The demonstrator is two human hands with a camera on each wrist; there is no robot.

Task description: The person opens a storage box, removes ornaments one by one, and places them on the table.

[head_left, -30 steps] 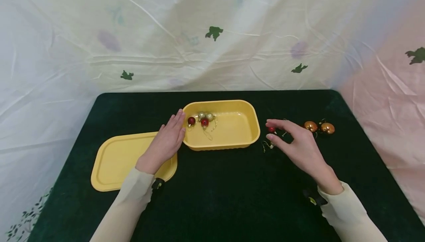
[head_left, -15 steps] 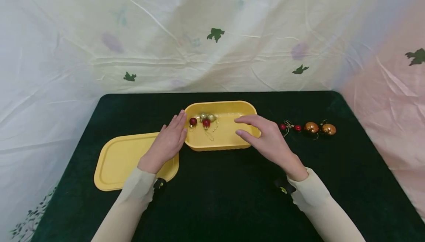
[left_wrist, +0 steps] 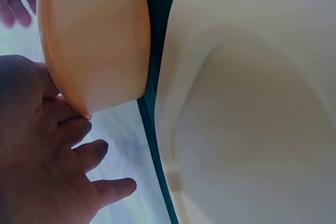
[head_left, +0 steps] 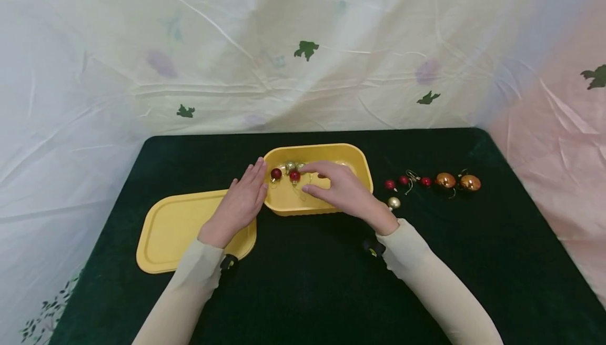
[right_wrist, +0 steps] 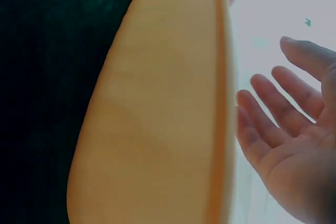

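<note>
In the head view a yellow rectangular box (head_left: 303,211) sits at the middle of the table, holding small bauble ornaments: a dark red one (head_left: 275,174), a red one (head_left: 294,176) and gold ones (head_left: 290,166). My left hand (head_left: 236,203) lies along the box's left end with straight fingers, the fingertips right at the rim. Over the box's right half reaches my right hand (head_left: 343,187), thumb and fingers spread apart. The right wrist view shows that hand (right_wrist: 294,129) with nothing in it, beside the box's wall (right_wrist: 152,108).
A yellow lid (head_left: 175,229) lies flat on the left, partly under my left forearm. Right of the box are a gold bauble (head_left: 394,202), small red baubles (head_left: 390,184) and two larger copper ones (head_left: 445,180). A pale patterned cloth (head_left: 236,71) hangs behind the dark green table.
My right hand has moved left, from beside the red baubles to over the box, uncovering red and gold baubles on the table. The left hand stays at the box's end.
</note>
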